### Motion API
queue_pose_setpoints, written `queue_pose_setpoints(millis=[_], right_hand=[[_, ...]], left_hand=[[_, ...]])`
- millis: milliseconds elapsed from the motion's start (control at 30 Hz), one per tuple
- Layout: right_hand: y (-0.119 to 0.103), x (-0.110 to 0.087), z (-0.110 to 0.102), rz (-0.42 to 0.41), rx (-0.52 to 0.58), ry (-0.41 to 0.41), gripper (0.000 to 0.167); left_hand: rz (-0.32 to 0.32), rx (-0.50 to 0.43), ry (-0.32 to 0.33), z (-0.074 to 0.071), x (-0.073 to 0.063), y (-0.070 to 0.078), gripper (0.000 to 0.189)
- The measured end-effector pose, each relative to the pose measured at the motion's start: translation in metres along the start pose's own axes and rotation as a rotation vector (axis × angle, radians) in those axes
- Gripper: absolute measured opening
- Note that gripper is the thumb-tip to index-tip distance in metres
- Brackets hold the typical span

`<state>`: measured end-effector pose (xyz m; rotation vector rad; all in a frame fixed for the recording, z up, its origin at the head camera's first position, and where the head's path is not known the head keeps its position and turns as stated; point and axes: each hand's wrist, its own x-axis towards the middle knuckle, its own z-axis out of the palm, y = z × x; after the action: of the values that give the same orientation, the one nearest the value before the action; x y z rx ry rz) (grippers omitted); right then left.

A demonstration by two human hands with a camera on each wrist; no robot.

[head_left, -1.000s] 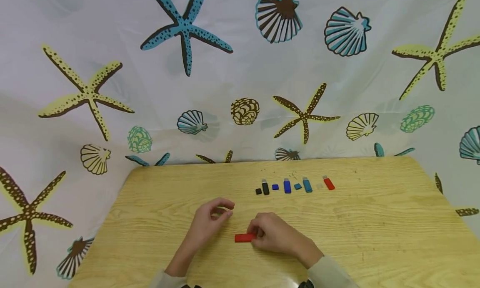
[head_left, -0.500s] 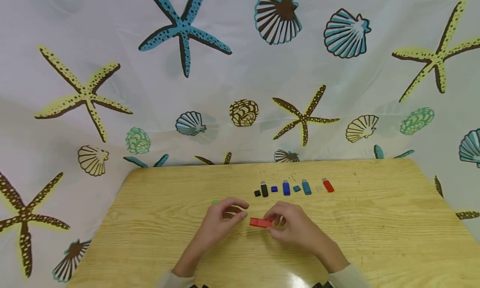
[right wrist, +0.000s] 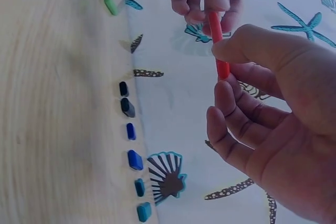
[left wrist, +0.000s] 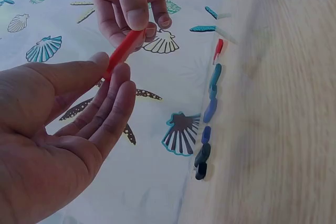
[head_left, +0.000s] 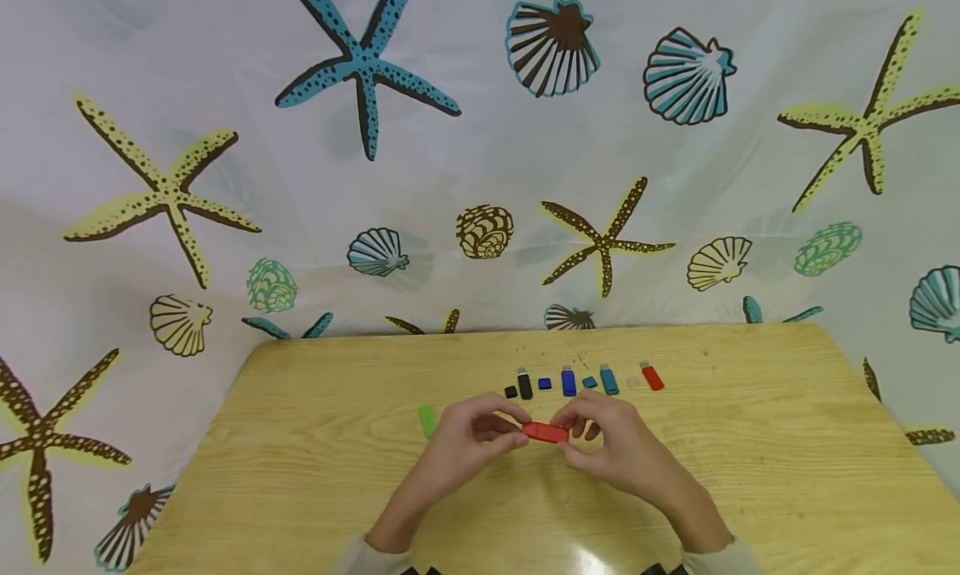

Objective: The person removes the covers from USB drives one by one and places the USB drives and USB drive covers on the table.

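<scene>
Q1: "Held red stick (head_left: 545, 432) moved: one second ago it was low, to the left of the black USB stick (head_left: 526, 386); now it's raised, just right of it and on the person's side. Log that?"

Q2: "Yes. And the left hand (head_left: 457, 447): fingertips apart from it half a second ago, now on its left end."

Q1: "So both hands have it?"

Q2: "Right. Left thumb and fingertips pinch one end, its other fingers loosely bent. Right hand (head_left: 618, 447) pinches the opposite end, thumb against fingers, gap small. Neither palm closes round it."

Q1: "Meaning?"

Q2: "My read: one-handed carry became a two-handed hold, so handling is under way, nothing finished. Capped or not, can't tell."

Q1: "Anything else different?"

Q2: "Green stick (head_left: 427, 420), left of the black USB stick and nearer the person: mostly hidden by the left hand earlier, now showing. Black cap (head_left: 511, 392) is just left of the black USB stick; blue USB stick (head_left: 569, 382), teal USB stick (head_left: 609, 382) and uncapped red USB stick (head_left: 653, 377) run off to its right. That row looks unchanged."
</scene>
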<state>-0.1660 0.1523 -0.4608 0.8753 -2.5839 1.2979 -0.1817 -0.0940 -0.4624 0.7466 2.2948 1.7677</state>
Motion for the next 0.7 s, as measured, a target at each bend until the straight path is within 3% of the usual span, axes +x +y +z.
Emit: queue_pose_setpoints(millis=[167,700], right_hand=[[-0.004,-0.003,-0.005,-0.027,-0.003,0.019,0.022],[-0.012,-0.002,-0.025,-0.104,-0.034,0.113,0.029]], left_hand=[[0.024,-0.027,0.003,0.007,0.003,0.006,0.02],[0.078,0.013,0.057,0.015,0.02,0.026,0.018]])
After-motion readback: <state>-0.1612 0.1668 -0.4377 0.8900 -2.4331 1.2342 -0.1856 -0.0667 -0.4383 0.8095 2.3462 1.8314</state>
